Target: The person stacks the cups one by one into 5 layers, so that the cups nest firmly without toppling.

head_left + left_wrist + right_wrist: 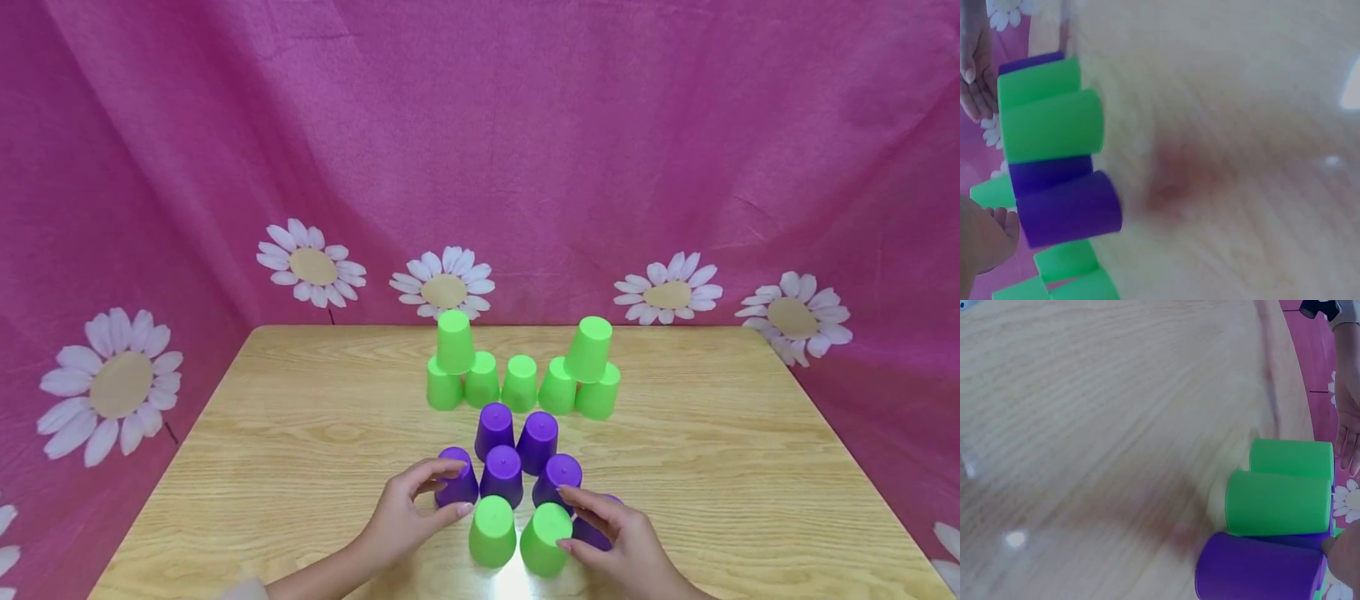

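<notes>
Wooden tabletop (225, 467) bears, toward its near edge, likely light, stiff cups best held round the sides: purple cup (467, 489) at left hand (401, 512), green cup (542, 542) at right hand (628, 546), grasps indeterminable.

Green cups (492, 535) in smooth plastic, purple cups (502, 482) in smooth plastic, desk (300, 442) with glossy wood-grain surface, backdrop (525, 167) in matt cloth

A green cup (1279, 503) partly covers another green cup (1291, 455), and a purple cup (1260, 569) sits just beside the nearer one on the wooden surface (1116, 425). Part of the right hand (1346, 556) shows near the purple cup; the left hand (1349, 431) appears higher, against pink cloth (1319, 415).
</notes>
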The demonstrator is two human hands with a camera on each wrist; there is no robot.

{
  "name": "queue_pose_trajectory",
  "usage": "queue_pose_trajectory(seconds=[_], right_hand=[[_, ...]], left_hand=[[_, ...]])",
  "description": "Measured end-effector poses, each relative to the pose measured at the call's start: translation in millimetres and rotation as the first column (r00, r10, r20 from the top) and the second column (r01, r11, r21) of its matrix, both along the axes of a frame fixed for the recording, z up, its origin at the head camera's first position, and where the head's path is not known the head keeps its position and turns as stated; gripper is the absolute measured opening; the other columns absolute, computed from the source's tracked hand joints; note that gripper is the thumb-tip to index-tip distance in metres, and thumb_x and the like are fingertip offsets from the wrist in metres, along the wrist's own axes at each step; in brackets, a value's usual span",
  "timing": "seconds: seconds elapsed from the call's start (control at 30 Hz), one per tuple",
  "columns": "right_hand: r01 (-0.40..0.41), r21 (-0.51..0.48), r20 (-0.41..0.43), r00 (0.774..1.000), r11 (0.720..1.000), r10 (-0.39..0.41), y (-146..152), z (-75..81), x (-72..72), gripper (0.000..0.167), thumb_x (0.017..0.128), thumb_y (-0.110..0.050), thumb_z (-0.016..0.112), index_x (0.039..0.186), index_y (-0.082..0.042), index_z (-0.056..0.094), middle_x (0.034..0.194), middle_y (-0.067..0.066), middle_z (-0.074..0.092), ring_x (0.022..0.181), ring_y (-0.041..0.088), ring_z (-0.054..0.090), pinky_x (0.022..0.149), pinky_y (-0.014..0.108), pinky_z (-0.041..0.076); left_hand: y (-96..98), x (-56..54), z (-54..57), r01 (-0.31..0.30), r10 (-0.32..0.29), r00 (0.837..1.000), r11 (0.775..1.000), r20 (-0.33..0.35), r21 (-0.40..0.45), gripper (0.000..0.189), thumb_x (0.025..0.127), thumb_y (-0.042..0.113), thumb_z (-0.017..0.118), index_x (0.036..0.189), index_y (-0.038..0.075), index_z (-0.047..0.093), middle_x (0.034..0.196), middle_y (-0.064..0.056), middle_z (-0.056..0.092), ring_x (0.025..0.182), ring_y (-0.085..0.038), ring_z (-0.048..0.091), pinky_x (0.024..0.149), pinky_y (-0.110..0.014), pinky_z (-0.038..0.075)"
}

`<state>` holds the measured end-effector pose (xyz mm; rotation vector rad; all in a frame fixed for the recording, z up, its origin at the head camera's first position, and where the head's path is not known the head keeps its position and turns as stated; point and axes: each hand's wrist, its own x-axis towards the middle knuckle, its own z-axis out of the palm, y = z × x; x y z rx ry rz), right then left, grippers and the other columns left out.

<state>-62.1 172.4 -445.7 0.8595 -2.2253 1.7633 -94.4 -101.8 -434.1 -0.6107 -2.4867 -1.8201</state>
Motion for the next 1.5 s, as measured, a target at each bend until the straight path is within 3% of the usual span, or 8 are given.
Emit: queue_pose_trajectory(seconds=[0.27, 0.4, 0.57, 0.7, 1.03, 1.13, 1.3, 1.5], right_hand=[[0.075, 0.133, -0.031, 0.997, 0.988, -0.072, -3, -8.6, 6.5, 0.058, 0.068, 0.008, 0.074, 0.121, 0.014, 0.052, 0.108, 0.033, 0.057, 0.114, -0.011, 0.045, 0.090, 0.008, 0.044], [0.117, 0.188, -0.141, 0.986, 0.975, -0.091, -3, -13.5, 6.7, 0.067, 0.063, 0.007, 0.077, 0.126, 0.008, 0.051, 0.110, 0.037, 0.056, 0.118, -0.010, 0.040, 0.094, 0.005, 0.039], [0.199, 0.244, -0.309, 0.944, 0.949, -0.118, -4, -19.3, 3.8, 0.070, 0.061, -0.002, 0.081, 0.126, 0.004, 0.053, 0.109, 0.031, 0.060, 0.121, -0.008, 0.040, 0.100, 0.003, 0.031], [0.203, 0.274, -0.329, 0.938, 0.940, -0.106, -5, -21.0, 4.0, 0.071, 0.064, -0.007, 0.081, 0.128, 0.003, 0.051, 0.111, 0.030, 0.060, 0.123, -0.005, 0.041, 0.102, 0.004, 0.029], [0.259, 0.355, -0.286, 0.945, 0.898, -0.160, -9, -21.1, 8.6, 0.076, 0.060, -0.008, 0.082, 0.128, 0.002, 0.050, 0.112, 0.025, 0.063, 0.114, 0.007, 0.055, 0.094, 0.012, 0.044], [0.243, 0.364, -0.203, 0.963, 0.899, -0.178, -10, -22.5, 10.6, 0.073, 0.062, -0.008, 0.082, 0.125, 0.006, 0.050, 0.114, 0.026, 0.062, 0.113, 0.008, 0.055, 0.087, 0.024, 0.053], [0.154, 0.304, 0.006, 0.987, 0.940, -0.163, -9, -25.8, 12.3, 0.070, 0.068, -0.004, 0.079, 0.127, 0.014, 0.044, 0.119, 0.034, 0.055, 0.115, -0.001, 0.047, 0.079, 0.043, 0.054], [0.165, 0.300, 0.103, 0.973, 0.940, -0.204, -12, -27.8, 9.9, 0.065, 0.069, -0.006, 0.078, 0.125, 0.011, 0.048, 0.117, 0.030, 0.058, 0.113, -0.001, 0.049, 0.086, 0.032, 0.054]], left_hand=[[4.6, 13.4, -13.6, 0.024, -0.024, 1.000, 0.998, 0.007, 0.065, 0.043, 0.077, 0.012, 0.074, 0.113, -0.006, 0.059, 0.113, -0.024, 0.062, 0.104, -0.008, 0.061, 0.092, -0.030, 0.051], [7.2, 16.8, -17.7, 0.044, -0.048, 0.996, 0.998, 0.072, 0.048, 0.048, 0.078, 0.017, 0.074, 0.117, -0.007, 0.057, 0.118, -0.024, 0.060, 0.108, -0.016, 0.060, 0.095, -0.029, 0.049], [11.4, 19.0, -26.8, 0.056, -0.057, 0.994, 0.998, 0.094, 0.016, 0.052, 0.078, 0.018, 0.073, 0.120, -0.007, 0.055, 0.121, -0.023, 0.059, 0.110, -0.027, 0.060, 0.097, -0.031, 0.048], [14.6, 18.8, -34.6, 0.056, -0.058, 0.994, 0.998, 0.093, 0.025, 0.055, 0.077, 0.019, 0.074, 0.121, -0.007, 0.054, 0.122, -0.023, 0.059, 0.111, -0.029, 0.059, 0.098, -0.031, 0.047], [21.0, 16.7, -44.7, 0.056, -0.063, 0.990, 0.997, 0.123, 0.053, 0.057, 0.073, 0.018, 0.077, 0.121, -0.005, 0.054, 0.121, -0.021, 0.060, 0.112, -0.013, 0.057, 0.096, -0.037, 0.048], [21.7, 16.6, -45.3, 0.060, -0.065, 0.989, 0.997, 0.129, 0.045, 0.058, 0.073, 0.018, 0.077, 0.121, -0.004, 0.054, 0.121, -0.019, 0.060, 0.112, -0.014, 0.057, 0.096, -0.036, 0.048], [23.5, 16.4, -46.9, 0.078, -0.084, 0.989, 0.995, 0.125, 0.058, 0.057, 0.073, 0.018, 0.077, 0.121, -0.002, 0.054, 0.120, -0.017, 0.061, 0.111, -0.010, 0.056, 0.095, -0.029, 0.049], [27.1, 15.4, -49.2, 0.089, -0.097, 0.990, 0.993, 0.101, 0.080, 0.055, 0.073, 0.015, 0.077, 0.120, -0.001, 0.055, 0.118, -0.019, 0.061, 0.109, -0.010, 0.057, 0.094, -0.026, 0.050]])
